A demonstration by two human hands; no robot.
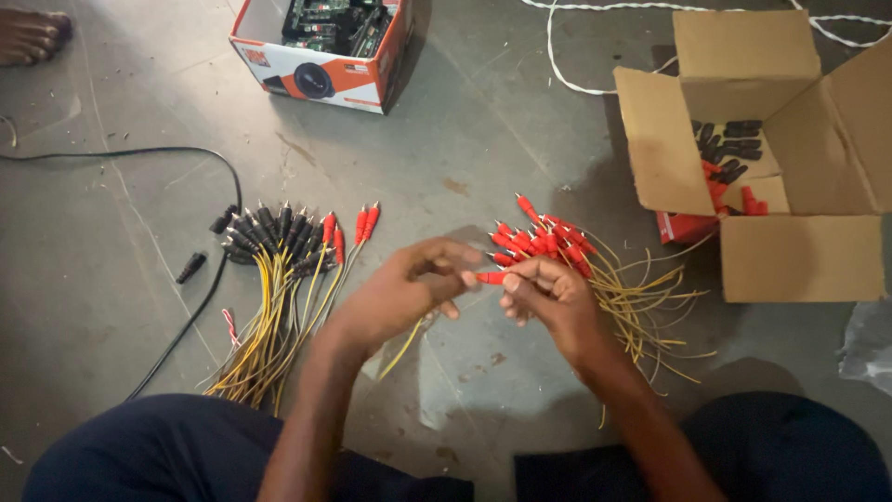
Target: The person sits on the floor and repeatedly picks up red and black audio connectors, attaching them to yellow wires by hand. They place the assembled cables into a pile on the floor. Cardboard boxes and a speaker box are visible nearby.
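Head view: both hands, left (401,290) and right (548,299), pinching one red plug (490,277) between them, red-plug pile (548,240) just beyond, bundled leads (279,279) lying left, open carton (753,149) far right.

Glossy red plastic plug (491,277); matt brown cardboard box (743,65); rough concrete floor (483,121).

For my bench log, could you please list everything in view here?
Red plug with yellow wire: one, pinched between both hands.
Red-plug wires: a pile, floor right of hands.
Black and red plug wires: a bundle, floor left.
Brown carton: one, open, right, black and red caps inside.
Orange-white box: one, top, holding circuit boards.
Black cable: one, left floor.
White cord: one, top.
Left hand, right hand: fingers on the plug.
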